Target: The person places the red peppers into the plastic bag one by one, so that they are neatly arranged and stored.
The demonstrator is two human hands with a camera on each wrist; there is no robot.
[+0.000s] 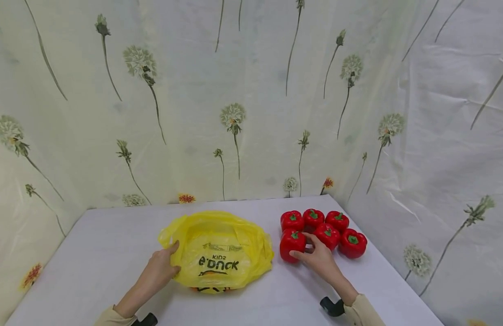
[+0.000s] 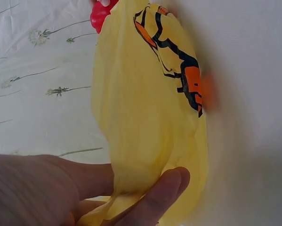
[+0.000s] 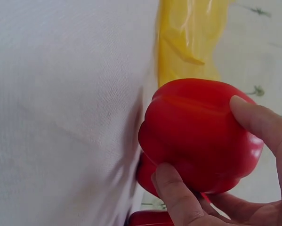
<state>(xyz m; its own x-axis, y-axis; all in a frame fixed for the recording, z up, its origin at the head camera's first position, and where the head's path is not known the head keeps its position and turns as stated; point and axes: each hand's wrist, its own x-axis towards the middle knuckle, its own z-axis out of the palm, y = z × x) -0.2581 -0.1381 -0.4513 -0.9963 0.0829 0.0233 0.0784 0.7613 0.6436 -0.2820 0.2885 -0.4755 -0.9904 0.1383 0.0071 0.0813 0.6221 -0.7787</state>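
My left hand point(image 1: 158, 268) pinches the left edge of a yellow plastic bag point(image 1: 218, 260), which stands with its mouth spread. Dark lettering and a cartoon print mark its front. In the left wrist view, the thumb and fingers point(image 2: 166, 193) have a fold of the plastic between them. To the right of the bag, my right hand point(image 1: 318, 259) grips a red bell pepper point(image 1: 291, 246) by its sides, green stem up. In the right wrist view, the fingers point(image 3: 171, 186) are spread around this pepper point(image 3: 197, 132). Whether its base touches the table is hard to tell.
Several more red bell peppers point(image 1: 353, 243) sit close together behind and right of the held one. All stand on a white-covered table point(image 1: 121, 235). A dandelion-print curtain point(image 1: 259, 136) rises along the table's back and sides.
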